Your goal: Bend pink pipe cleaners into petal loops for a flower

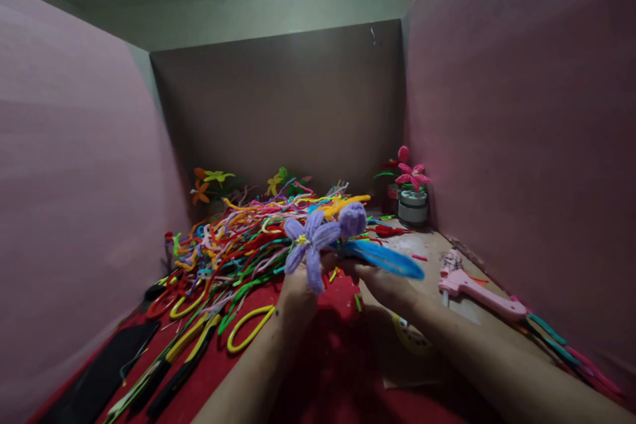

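Note:
A purple pipe-cleaner flower [313, 238] with a yellow centre is held up over the table. A rounded purple bud [352, 219] and a long blue leaf [385, 258] belong to the same piece. My left hand [301, 285] is closed below the open petals, its fingers mostly hidden by them. Under the blue leaf, my right hand [370, 276] is closed near the base where bud and leaf meet. The petals and leaf cover its fingertips and most of the stem.
Many coloured pipe cleaners [253, 232] are heaped behind and left. Pliers [191, 351] and a dark flat object [102, 371] lie front left. At right are a pink glue gun [479, 293] and a potted pink flower [413, 175]. Pink panels [521, 146] wall the sides.

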{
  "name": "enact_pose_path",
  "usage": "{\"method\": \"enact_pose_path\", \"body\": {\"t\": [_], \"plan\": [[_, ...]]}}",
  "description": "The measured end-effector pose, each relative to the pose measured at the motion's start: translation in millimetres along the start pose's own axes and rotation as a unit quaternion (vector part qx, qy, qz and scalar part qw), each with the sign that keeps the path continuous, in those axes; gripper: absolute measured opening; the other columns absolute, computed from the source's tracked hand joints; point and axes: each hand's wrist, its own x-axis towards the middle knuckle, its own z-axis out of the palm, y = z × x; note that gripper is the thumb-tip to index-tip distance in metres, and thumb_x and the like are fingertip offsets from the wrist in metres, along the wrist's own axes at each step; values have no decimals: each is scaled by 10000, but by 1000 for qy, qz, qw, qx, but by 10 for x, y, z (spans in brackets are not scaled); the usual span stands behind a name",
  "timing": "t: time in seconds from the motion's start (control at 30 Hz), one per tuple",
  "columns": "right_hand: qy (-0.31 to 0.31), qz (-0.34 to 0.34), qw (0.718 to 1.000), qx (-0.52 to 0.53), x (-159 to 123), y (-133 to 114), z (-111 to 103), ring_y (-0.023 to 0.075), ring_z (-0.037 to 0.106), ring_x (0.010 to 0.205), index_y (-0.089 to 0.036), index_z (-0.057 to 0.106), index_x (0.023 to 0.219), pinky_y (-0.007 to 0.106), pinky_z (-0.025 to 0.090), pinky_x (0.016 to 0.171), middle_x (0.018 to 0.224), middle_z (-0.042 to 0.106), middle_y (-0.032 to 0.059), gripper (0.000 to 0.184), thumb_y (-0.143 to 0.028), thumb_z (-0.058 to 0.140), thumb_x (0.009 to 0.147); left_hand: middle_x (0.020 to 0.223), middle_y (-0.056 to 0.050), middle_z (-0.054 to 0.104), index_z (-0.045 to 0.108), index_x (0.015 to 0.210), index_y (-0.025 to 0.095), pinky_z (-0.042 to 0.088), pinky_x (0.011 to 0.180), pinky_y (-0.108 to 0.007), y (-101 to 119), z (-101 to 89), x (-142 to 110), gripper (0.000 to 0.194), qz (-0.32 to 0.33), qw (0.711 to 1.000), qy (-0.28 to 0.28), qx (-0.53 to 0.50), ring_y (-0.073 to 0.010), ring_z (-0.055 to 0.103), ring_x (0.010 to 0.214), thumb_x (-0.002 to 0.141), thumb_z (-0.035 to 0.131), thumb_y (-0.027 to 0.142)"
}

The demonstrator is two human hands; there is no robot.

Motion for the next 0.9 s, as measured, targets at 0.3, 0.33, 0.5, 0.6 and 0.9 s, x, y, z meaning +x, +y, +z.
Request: {"method": "enact_pose_path", "body": {"t": [0.3, 0.33, 0.5, 0.6, 0.9], "plan": [[-11, -2, 1000, 20, 15, 65, -32, 170, 562, 759, -217, 666, 809, 334, 444, 752, 765, 651, 5, 156, -241, 535, 727, 702, -54, 656, 653, 586, 185, 453, 686, -287, 38, 13, -18, 25, 11, 999, -17, 48, -187, 565, 748, 565, 662, 194], [-8, -5, 1000, 11, 12, 43, -38, 162, 552, 736, -210, 663, 790, 319, 442, 736, 747, 643, 3, 149, -224, 533, 720, 705, -53, 655, 660, 602, 176, 452, 675, -286, -14, -3, -7, 36, 6, 999, -19, 48, -181, 564, 724, 575, 658, 201], [27, -9, 997, -75, 1, 12, -89, 111, 453, 573, -175, 602, 658, 243, 395, 573, 617, 548, -15, 120, -189, 498, 719, 755, -51, 659, 687, 811, 125, 423, 624, -252, -308, -78, 43, 220, -38, 999, -22, 22, -137, 547, 643, 637, 661, 257], [37, -6, 997, -74, 9, 67, -96, 97, 382, 501, -177, 543, 604, 224, 337, 482, 543, 470, -27, 140, -213, 478, 722, 746, -49, 657, 689, 819, 123, 406, 575, -224, -371, -79, 40, 222, -42, 999, -23, 10, -114, 529, 612, 639, 667, 253], [30, -11, 994, -106, 24, 164, -112, 99, 382, 495, -171, 526, 620, 228, 305, 470, 532, 448, -29, 140, -230, 477, 736, 779, -45, 660, 642, 851, 121, 414, 537, -223, -253, -98, 67, 288, -32, 998, 25, -56, -108, 555, 597, 596, 708, 236]]}}
